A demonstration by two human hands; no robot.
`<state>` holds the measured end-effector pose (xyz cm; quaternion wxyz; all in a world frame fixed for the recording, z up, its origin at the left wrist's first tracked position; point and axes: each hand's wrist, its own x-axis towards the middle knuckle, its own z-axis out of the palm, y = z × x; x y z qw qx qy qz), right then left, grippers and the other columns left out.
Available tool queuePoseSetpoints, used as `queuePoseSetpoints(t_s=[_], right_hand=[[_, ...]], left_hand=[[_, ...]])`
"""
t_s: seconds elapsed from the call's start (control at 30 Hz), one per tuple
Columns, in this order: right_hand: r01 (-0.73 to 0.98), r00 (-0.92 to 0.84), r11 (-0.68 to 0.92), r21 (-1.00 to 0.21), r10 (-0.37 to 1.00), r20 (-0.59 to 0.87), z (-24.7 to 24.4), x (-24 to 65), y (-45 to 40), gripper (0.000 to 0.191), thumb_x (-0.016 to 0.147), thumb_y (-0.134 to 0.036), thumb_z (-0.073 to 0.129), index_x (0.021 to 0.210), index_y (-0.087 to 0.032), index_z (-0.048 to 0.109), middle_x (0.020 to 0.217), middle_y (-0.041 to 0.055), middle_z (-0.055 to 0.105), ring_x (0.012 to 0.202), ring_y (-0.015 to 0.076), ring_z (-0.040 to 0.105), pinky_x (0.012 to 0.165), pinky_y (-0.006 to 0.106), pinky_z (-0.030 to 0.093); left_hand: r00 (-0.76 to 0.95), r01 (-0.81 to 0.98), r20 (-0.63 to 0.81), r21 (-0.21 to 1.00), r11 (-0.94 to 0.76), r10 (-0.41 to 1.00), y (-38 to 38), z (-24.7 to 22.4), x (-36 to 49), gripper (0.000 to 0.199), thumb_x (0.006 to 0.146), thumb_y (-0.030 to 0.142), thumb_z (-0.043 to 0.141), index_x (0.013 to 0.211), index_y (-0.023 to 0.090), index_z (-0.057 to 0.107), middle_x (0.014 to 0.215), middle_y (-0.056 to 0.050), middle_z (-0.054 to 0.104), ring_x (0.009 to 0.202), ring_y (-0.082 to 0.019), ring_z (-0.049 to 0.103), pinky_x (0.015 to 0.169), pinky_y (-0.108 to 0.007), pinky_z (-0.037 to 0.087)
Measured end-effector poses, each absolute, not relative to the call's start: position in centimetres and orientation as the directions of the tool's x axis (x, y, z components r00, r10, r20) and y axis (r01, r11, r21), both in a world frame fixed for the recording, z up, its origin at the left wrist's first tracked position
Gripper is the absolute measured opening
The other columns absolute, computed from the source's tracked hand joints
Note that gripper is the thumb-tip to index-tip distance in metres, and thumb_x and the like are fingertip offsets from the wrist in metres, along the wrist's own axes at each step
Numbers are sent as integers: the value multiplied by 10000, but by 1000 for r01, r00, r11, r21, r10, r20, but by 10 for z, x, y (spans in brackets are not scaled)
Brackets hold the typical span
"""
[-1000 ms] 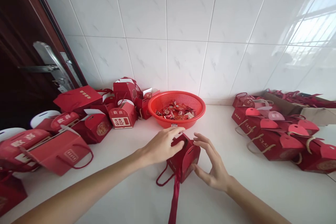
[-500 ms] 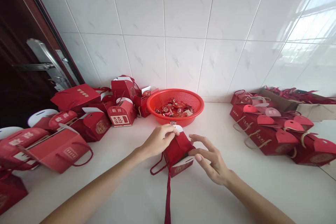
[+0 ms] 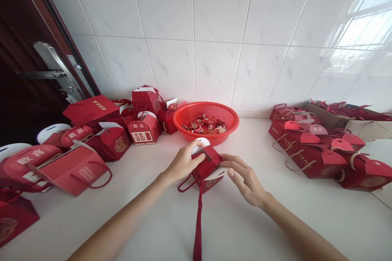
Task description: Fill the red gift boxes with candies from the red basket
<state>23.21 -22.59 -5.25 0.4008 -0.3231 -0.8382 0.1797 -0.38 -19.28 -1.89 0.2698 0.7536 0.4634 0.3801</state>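
Left of the red basket: red boxes, crowding together; front ones are hiding parts of those behind, and the outermost are running past the frame edge. In the basket: wrapped sweets, overlapping, their small print not legible. Just in front of the basket: small red box, resting on the tabletop; hands and flaps are hiding most of its inside. From it, a dark red ribbon is trailing away from the basket, its end cut off below. Right of the basket: more red boxes, overlapping; beyond them a carton, cut off at right.
Left hand: fingers bending over the small box's top, thumb parted; firmness of hold cannot be told. Right hand: fingers spreading loosely, foremost tips touching the box's right side, thumb standing apart.
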Motion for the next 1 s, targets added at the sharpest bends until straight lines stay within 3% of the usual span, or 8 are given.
queuePoseSetpoints(t_s=[0.13, 0.3, 0.43, 0.6, 0.87, 1.0], right_hand=[[381, -466, 705, -598, 705, 534, -51, 233, -224, 320, 1029, -351, 379, 1210, -232, 614, 1350, 113, 590, 1243, 231, 569, 1010, 396, 502], [369, -465, 660, -654, 740, 485, -50, 234, -224, 302, 1017, -399, 398, 1196, -233, 575, 1363, 122, 584, 1219, 249, 579, 995, 413, 495], [357, -443, 595, -720, 787, 430, -51, 235, -223, 291, 1006, -454, 401, 1137, -237, 543, 1363, 118, 587, 1171, 248, 593, 974, 424, 495], [364, -474, 612, -702, 771, 426, -50, 236, -220, 305, 992, -438, 450, 1213, -254, 551, 1355, 100, 589, 1175, 244, 578, 989, 422, 481], [351, -487, 667, -657, 730, 480, -48, 234, -219, 285, 972, -386, 517, 1209, -241, 582, 1226, 107, 653, 1150, 248, 601, 970, 416, 497], [359, -477, 680, -639, 722, 501, -43, 231, -217, 261, 967, -369, 533, 1182, -236, 600, 1214, 108, 654, 1137, 248, 606, 960, 415, 502]], left_hand=[[197, 564, 368, 716, -412, 909, -194, -25, 0, 120, 822, 311, 603, 879, 213, 564, 949, -31, 697, 920, -208, 656, 855, -330, 514], [155, 572, 410, 704, -420, 899, -193, -30, 0, 281, 854, 432, 593, 697, 200, 568, 782, -24, 630, 808, -205, 627, 770, -325, 499], [226, 476, 383, 759, -445, 896, -193, -33, -1, 275, 905, 416, 544, 869, 204, 716, 1062, -79, 685, 1060, -252, 637, 960, -387, 483], [279, 489, 368, 741, -461, 887, -202, -26, -3, 258, 883, 400, 581, 973, 236, 759, 1304, -91, 596, 1255, -280, 546, 1091, -448, 422], [433, 586, 372, 576, -570, 821, -211, -19, -6, 192, 771, 426, 754, 852, 255, 788, 1487, -77, 443, 1386, -371, 389, 1150, -536, 340], [481, 594, 374, 526, -608, 793, -208, -18, -4, 122, 807, 356, 723, 806, 261, 800, 1473, -71, 477, 1382, -370, 393, 1161, -564, 314]])
